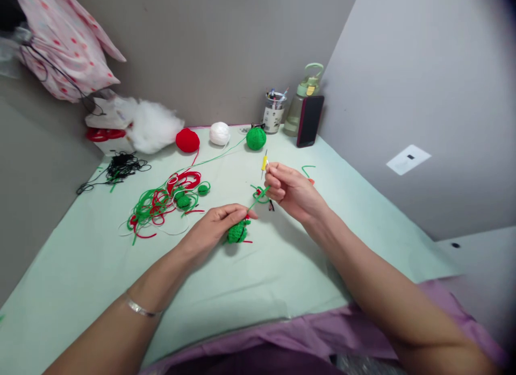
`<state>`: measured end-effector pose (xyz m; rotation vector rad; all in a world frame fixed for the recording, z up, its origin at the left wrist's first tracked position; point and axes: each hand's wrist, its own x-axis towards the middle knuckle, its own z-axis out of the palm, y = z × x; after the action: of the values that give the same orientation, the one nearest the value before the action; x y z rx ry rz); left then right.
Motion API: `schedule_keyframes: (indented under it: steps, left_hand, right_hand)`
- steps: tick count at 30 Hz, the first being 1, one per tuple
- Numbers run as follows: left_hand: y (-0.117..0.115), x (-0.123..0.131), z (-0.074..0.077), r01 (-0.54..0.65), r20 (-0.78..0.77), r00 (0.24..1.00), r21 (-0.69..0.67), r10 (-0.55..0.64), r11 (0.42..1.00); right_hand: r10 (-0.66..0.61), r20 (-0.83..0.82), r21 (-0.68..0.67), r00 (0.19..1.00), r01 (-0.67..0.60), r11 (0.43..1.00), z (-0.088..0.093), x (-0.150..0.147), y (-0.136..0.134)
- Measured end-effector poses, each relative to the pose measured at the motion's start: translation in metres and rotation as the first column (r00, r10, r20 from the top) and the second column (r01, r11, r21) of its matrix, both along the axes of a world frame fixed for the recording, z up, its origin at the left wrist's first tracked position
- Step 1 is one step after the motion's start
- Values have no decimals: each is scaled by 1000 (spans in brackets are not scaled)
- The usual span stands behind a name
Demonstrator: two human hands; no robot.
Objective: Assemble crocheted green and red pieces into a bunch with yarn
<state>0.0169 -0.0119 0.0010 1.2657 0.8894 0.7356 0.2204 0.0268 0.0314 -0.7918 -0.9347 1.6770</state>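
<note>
My left hand (220, 221) is closed, thumb against fingers, on a small green crocheted ball (237, 233) with a dark line across it and a bit of red at its top. A strand of green yarn (258, 199) runs taut from there up to my right hand (288, 189), whose fingers are pinched round it. Just past the right fingertips shows a yellow-handled thin metal tool (264, 163); whether the fingers touch it I cannot tell. Behind the hands lies a small green and red yarn piece (259, 193), partly hidden.
Tangled red, green and white yarn (155, 205) lies left, with small green balls among it. Black yarn (124, 168), white stuffing (155, 127), a red yarn ball (187, 140), a white one (220, 133), a green one (256, 139), a pen cup (273, 117), bottle (293, 114) and phone (310, 121) stand behind.
</note>
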Motion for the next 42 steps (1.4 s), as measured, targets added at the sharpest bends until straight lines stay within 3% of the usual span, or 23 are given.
schedule_keyframes:
  steps: [8,13,22,26,31,42]
  left_hand:
    - [6,-7,3,-89,63,994,-33,91,995]
    - [7,-9,1,-137,77,988,-3,137,991]
    - [8,-9,11,-307,196,927,-96,321,947]
    - [8,-9,13,-268,210,930,-175,302,947]
    - [7,-9,13,-277,240,920,-158,308,948]
    - [12,-14,7,-282,362,848,-310,387,908]
  right_hand:
    - [-52,143,135,988,32,990,16,-4,-14]
    - [-91,145,231,985,55,971,19,-7,-20]
    - [49,182,122,982,-72,990,15,-9,-20]
    - [47,172,104,984,-65,992,10,-10,-19]
    - [54,199,104,979,-75,992,9,-11,-20]
    - [70,331,92,941,-106,990,5,-15,-18]
